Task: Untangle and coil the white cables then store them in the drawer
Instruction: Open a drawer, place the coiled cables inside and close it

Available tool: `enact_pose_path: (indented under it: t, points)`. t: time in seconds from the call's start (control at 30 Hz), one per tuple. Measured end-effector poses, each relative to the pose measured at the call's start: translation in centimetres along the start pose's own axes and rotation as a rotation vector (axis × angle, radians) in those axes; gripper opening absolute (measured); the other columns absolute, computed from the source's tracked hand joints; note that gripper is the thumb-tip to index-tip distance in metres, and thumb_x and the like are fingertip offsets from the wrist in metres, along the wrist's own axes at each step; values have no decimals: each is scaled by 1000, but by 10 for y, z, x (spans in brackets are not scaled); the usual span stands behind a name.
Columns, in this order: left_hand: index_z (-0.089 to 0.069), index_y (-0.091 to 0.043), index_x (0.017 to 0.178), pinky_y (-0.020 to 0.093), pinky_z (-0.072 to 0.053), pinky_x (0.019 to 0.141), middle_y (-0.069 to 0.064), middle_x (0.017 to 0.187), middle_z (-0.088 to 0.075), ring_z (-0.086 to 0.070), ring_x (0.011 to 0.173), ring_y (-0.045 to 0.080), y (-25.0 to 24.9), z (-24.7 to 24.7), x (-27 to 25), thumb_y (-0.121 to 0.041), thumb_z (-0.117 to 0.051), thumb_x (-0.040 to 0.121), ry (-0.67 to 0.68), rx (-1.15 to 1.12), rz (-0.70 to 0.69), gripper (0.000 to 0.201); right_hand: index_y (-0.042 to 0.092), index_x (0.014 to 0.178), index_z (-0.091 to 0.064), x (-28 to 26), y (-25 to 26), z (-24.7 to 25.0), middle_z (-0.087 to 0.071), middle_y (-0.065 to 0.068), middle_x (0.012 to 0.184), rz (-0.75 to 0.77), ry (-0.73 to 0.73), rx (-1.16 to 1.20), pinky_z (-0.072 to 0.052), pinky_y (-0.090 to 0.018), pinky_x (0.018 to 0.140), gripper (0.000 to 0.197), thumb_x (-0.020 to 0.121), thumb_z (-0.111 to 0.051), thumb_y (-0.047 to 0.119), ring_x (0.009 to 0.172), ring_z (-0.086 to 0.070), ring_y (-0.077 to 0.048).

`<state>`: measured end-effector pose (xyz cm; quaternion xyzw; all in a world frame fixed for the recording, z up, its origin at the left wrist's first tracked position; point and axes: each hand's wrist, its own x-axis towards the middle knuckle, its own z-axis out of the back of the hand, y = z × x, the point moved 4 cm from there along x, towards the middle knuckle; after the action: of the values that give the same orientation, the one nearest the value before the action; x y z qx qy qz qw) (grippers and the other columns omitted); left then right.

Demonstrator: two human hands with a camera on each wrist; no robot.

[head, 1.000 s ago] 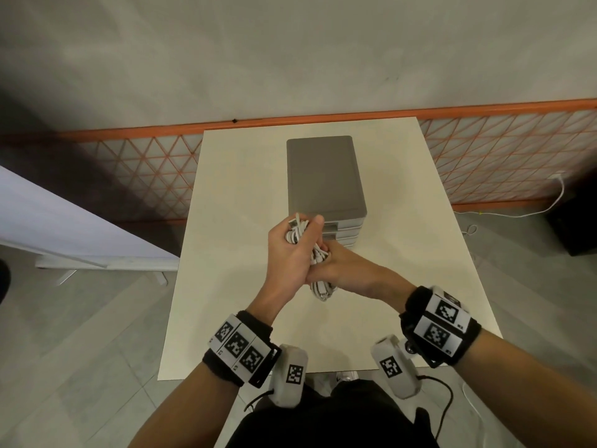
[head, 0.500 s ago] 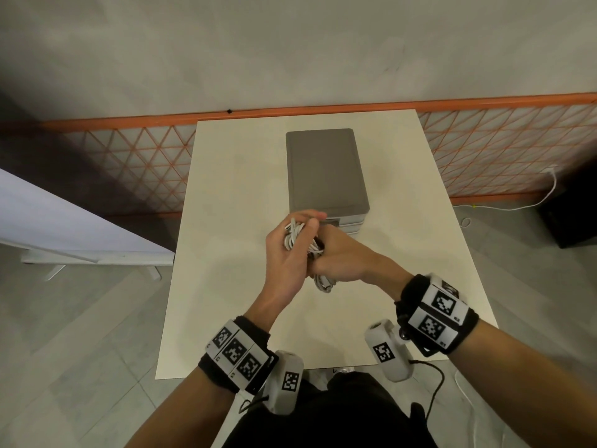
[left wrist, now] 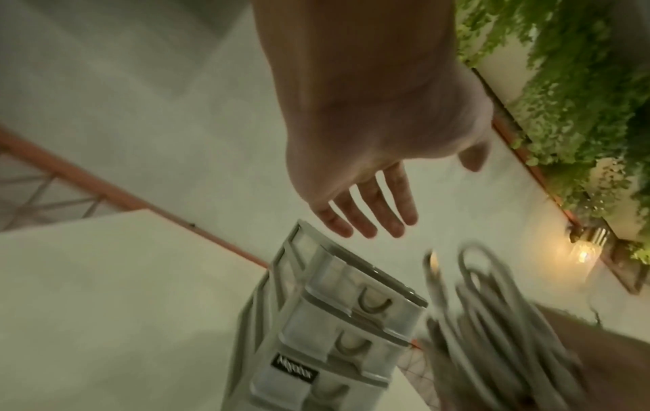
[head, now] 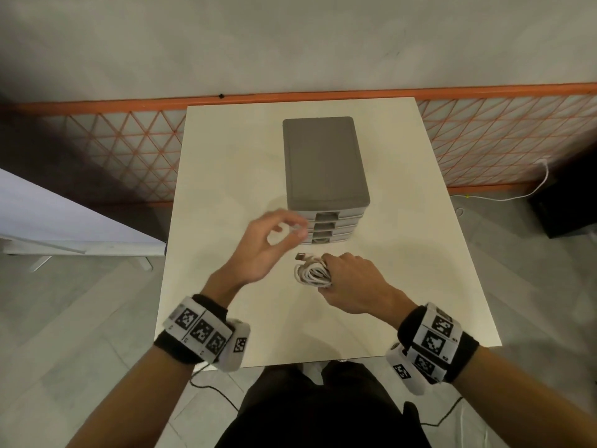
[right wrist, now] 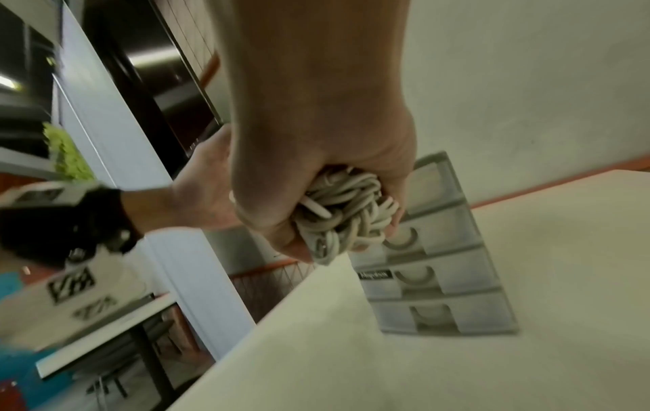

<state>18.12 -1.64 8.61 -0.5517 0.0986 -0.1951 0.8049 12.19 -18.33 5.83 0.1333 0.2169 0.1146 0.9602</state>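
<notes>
Cream table (head: 226, 176) fills the scene. Nearest, at 3 o'clock of centre, the right hand (head: 352, 282) grips the coiled white cables (head: 311, 273) (a plug pokes out). At 11 o'clock, the left hand (head: 261, 247) hovers empty, fingers loose. At 12 o'clock stands the closed grey drawer unit (head: 324, 163).

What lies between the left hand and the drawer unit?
Nothing: in the left wrist view the left hand reaches empty toward the drawer unit. The cable bundle is in the right hand.
</notes>
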Motion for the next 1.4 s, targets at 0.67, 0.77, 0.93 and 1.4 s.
enact_pose_path:
  t: [0.67, 0.77, 0.93, 1.4]
  points:
    - [-67, -11, 124, 41, -45, 106, 7, 137, -59, -47, 133, 29, 35, -9, 71, -35, -61, 94, 51, 658, -256, 39, 21, 156, 4, 96, -68, -82, -62, -15, 119, -63, 236, -196, -40, -37, 74, 90, 87, -53, 28, 100, -62, -37]
    - [-67, -10, 124, 40, -45, 105, 8, 136, -60, -49, 130, 30, 35, -10, 71, -38, -55, 94, 52, 675, -265, 42, 22, 155, 2, 97, -67, -82, -63, -15, 117, -67, 233, -192, -40, -37, 73, 89, 86, -54, 28, 99, -63, -37]
    - [-68, -11, 123, 38, -45, 104, 7, 135, -61, -50, 130, 29, 34, -11, 71, -37, -56, 95, 34, 675, -282, 40, 19, 155, -6, 70, -58, -87, -64, -15, 115, -47, 237, -173, -42, -39, 75, 81, 89, -52, 27, 99, -63, -37]
    - [-66, -12, 124, 40, -46, 104, 5, 137, -58, -47, 131, 27, 38, -12, 71, -31, -63, 95, 24, 660, -259, 35, 20, 152, -14, -24, -37, -138, -69, -11, 108, -18, 344, -135, -49, -42, 83, 81, 84, -56, 24, 94, -66, -36]
